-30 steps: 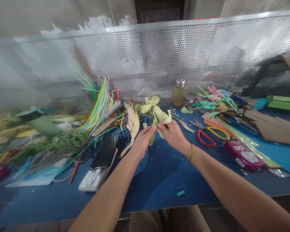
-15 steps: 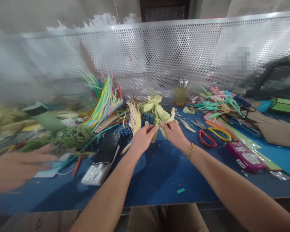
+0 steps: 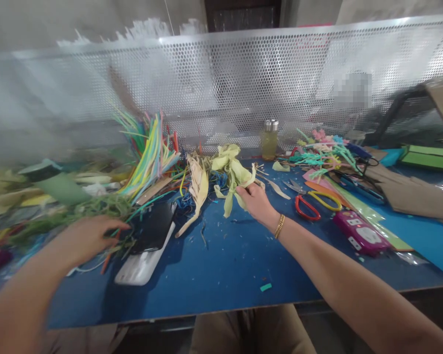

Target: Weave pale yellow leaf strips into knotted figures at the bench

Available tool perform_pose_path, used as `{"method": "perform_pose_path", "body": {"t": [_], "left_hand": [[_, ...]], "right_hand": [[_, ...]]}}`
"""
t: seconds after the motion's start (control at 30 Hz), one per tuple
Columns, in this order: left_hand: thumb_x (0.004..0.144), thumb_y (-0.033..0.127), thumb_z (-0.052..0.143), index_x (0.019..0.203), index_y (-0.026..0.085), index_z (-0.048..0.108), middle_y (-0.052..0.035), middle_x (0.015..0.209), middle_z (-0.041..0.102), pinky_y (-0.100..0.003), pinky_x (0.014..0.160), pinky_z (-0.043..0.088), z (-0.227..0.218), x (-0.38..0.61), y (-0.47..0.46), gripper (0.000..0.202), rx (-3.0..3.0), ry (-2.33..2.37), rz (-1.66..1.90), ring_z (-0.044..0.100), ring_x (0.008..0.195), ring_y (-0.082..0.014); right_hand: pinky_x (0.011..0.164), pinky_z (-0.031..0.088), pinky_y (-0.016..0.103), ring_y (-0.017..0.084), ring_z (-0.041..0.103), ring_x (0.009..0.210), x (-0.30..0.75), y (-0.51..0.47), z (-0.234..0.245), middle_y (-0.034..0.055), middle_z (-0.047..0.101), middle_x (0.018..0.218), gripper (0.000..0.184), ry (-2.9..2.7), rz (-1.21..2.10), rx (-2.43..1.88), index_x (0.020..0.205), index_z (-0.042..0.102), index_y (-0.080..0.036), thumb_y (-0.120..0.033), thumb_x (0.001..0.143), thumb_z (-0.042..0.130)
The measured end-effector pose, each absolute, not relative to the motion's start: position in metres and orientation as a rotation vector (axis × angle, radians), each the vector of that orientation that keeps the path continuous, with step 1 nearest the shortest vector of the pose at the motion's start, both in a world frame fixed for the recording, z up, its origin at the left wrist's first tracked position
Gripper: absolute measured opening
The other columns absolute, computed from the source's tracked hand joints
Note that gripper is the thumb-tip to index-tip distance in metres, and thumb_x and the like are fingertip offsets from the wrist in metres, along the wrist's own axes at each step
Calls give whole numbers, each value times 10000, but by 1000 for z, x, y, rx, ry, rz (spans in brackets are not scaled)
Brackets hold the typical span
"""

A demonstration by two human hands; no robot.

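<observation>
My right hand (image 3: pixel 255 200), with a gold bracelet on its wrist, pinches the lower part of a pale green corn husk flower (image 3: pixel 236 172). Its curled leaves spread above and to the left of the fingers. My left hand (image 3: pixel 84 238) is out at the left, slightly blurred, with fingers bent around thin dark green strands (image 3: pixel 127 242). These hang beside the larger tangle of green strands (image 3: pixel 112 206). A black phone (image 3: pixel 154 228) lies on a white case-like item (image 3: pixel 143 273), just right of that hand. A beige dried husk (image 3: pixel 197 189) lies left of the flower.
Colourful pipe cleaners (image 3: pixel 151 155) stand at the back left, near a green tumbler (image 3: pixel 57 184). A bottle of yellowish liquid (image 3: pixel 269 140) stands by the perforated metal screen (image 3: pixel 192 93). Red-and-yellow-handled scissors (image 3: pixel 307 209), a purple box-like item (image 3: pixel 360 233) and brown paper (image 3: pixel 417 196) lie right.
My left hand has let go of the flower and moved left to the green strands. My right hand still holds the flower. Another person's hand at the far left has gone from view.
</observation>
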State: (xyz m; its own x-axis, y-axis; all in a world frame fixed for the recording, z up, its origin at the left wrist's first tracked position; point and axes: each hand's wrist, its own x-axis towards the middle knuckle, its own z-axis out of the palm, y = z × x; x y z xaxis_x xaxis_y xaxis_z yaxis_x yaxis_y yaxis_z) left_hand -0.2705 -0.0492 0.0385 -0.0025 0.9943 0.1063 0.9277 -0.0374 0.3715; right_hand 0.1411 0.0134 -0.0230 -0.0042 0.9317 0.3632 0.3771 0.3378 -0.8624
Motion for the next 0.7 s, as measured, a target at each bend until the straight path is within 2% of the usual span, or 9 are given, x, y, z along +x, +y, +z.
{"method": "perform_pose_path", "body": {"t": [0.07,0.2,0.33,0.4,0.53,0.7], "left_hand": [[473,144,782,659,357,738,47,693,700,-239,747,304,23,-281,-49,286,2013,1975,549,551,736,-214],[573,246,764,695,330,743,9,771,707,-254,797,331,13,-282,-55,150,2132,1960,423,571,812,-239],[626,333,749,942,307,733,-39,1029,680,-284,925,341,18,-275,-59,318,2301,2101,422,557,1025,-273],[684,366,706,927,311,736,-37,1076,665,-286,950,333,18,-271,-61,250,2386,2053,399,556,1050,-259],[662,324,701,697,305,743,-24,904,699,-282,884,347,9,-265,-58,58,2399,2053,246,569,898,-236],[617,344,780,636,272,723,1,757,698,-259,803,374,20,-262,-57,94,2158,1944,491,563,801,-212]], "right_hand": [[533,307,262,108,414,551,140,12,-22,-24,478,585,332,-1583,674,-1215,646,480,-193,-446,859,507],[541,311,263,110,425,560,140,9,-21,-17,496,596,324,-1595,667,-1216,647,489,-192,-437,858,513],[535,308,261,107,416,551,141,9,-22,-20,496,589,309,-1594,671,-1198,667,511,-188,-429,860,517],[536,309,261,107,415,550,141,10,-22,-21,501,591,297,-1601,662,-1181,682,518,-187,-423,863,517],[538,313,263,111,425,555,140,9,-20,-15,513,593,293,-1605,627,-1193,679,525,-186,-415,862,522],[537,317,265,116,433,549,140,8,-17,-12,525,587,284,-1591,619,-1192,697,545,-186,-415,863,518]]}}
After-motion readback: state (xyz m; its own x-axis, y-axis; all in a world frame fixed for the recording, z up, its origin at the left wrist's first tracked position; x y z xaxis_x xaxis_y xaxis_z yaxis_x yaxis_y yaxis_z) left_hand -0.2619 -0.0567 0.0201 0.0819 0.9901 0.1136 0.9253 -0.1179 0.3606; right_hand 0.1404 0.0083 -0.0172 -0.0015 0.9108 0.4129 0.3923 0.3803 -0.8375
